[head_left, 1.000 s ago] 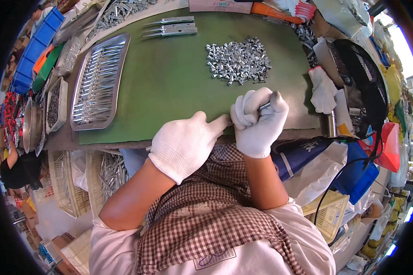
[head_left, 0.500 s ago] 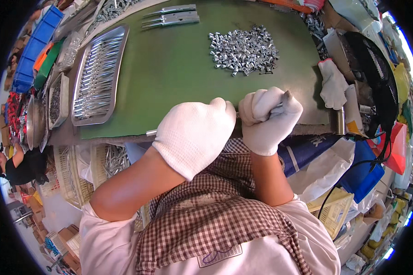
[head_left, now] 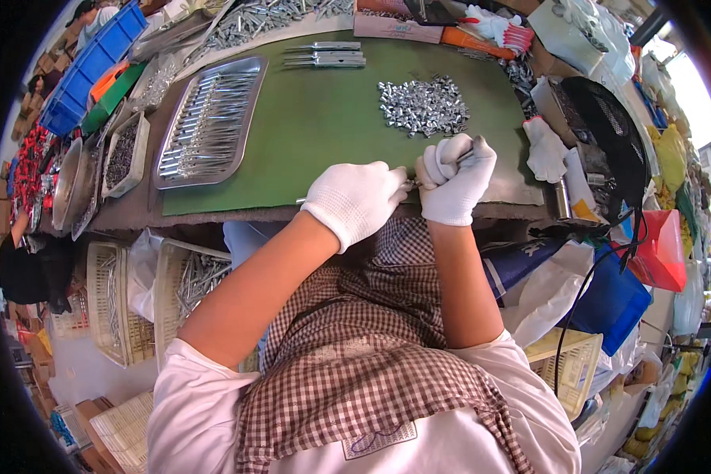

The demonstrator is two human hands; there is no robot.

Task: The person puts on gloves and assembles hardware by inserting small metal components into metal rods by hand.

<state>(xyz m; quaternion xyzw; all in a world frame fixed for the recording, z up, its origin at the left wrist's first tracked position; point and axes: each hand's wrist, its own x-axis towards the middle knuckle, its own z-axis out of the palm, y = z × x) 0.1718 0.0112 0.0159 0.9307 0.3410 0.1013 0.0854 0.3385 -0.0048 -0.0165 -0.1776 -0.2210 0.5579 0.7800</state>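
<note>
My left hand [head_left: 354, 197], in a white knit glove, is closed around a slender metal rod [head_left: 301, 201]. One end of the rod sticks out on the left of the fist; a short metal bit shows on the right, between the hands. Close beside it, my right hand [head_left: 456, 183], gloved too, is a fist with the thumb up. A small grey metallic bit shows by its thumb; the rest is hidden by the fingers. Just beyond the right hand lies a pile of small silvery metal fittings [head_left: 423, 106] on the green mat [head_left: 308, 134].
A metal tray [head_left: 160, 170] of slender silvery parts lies at the left. Several metal pieces [head_left: 324, 59] rest at the mat's far edge. A spare white glove [head_left: 545, 150] and a black mesh item [head_left: 608, 126] are on the right. Below the table's left side stand cream baskets [head_left: 107, 304].
The whole view has shifted, with more of the table's far side showing. Both hands sit farther from my body, arms straighter, and a metal bit now shows between the fists.
</note>
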